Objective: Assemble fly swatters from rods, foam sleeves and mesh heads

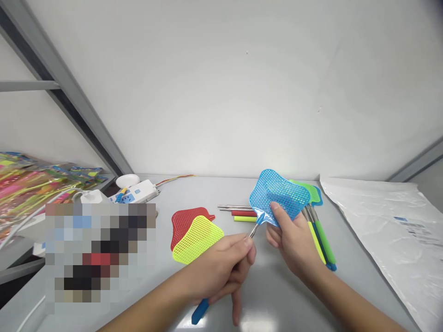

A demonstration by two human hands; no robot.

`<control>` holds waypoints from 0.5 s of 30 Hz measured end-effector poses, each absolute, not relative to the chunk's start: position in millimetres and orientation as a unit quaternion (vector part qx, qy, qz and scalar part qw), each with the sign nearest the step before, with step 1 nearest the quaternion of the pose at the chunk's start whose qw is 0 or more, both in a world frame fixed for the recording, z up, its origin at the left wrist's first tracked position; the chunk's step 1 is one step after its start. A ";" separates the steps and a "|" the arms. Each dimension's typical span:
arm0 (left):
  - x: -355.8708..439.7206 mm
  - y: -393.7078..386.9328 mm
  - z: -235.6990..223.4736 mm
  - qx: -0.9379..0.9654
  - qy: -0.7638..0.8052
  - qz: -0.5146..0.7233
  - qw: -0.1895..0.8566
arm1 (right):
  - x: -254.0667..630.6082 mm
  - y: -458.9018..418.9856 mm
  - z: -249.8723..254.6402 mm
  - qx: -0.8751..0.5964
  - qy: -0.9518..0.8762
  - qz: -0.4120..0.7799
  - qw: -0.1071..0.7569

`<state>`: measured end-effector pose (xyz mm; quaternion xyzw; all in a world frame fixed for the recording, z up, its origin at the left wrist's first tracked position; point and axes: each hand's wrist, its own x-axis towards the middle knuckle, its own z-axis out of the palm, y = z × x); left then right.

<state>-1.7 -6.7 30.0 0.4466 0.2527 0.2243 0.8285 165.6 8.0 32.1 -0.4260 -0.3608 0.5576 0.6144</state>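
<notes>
My left hand is shut around the shaft of a blue plastic fly swatter, with the swatter's blue handle end sticking out below my fist. A thin metal shaft runs up to the mesh head, which my right hand pinches. Beyond my left hand, a yellow swatter head overlaps a red one. Right of my right hand lie a green-handled swatter and several short steel rods with red and yellow sleeves.
The items lie on a grey table against a white wall. A clear plastic bag covers the right side. At the left are a white power strip, packaged colourful swatters, and a pixelated patch.
</notes>
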 end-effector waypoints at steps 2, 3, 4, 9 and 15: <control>-4.3 -4.5 32.6 0.427 0.242 0.218 0.844 | 163.3 5.8 29.1 -0.433 -0.365 0.594 0.572; -5.4 -3.4 33.1 0.420 0.241 0.214 0.848 | 162.2 4.4 27.2 -0.434 -0.370 0.611 0.549; -6.4 -2.3 33.0 0.416 0.241 0.210 0.851 | 161.4 3.2 25.3 -0.434 -0.376 0.624 0.530; -6.6 2.5 30.9 0.403 0.243 0.190 0.862 | 163.3 1.8 22.5 -0.438 -0.430 0.608 0.504; -8.3 2.6 37.0 0.402 0.216 0.159 0.875 | 196.5 19.3 46.7 -0.457 -0.430 0.526 0.574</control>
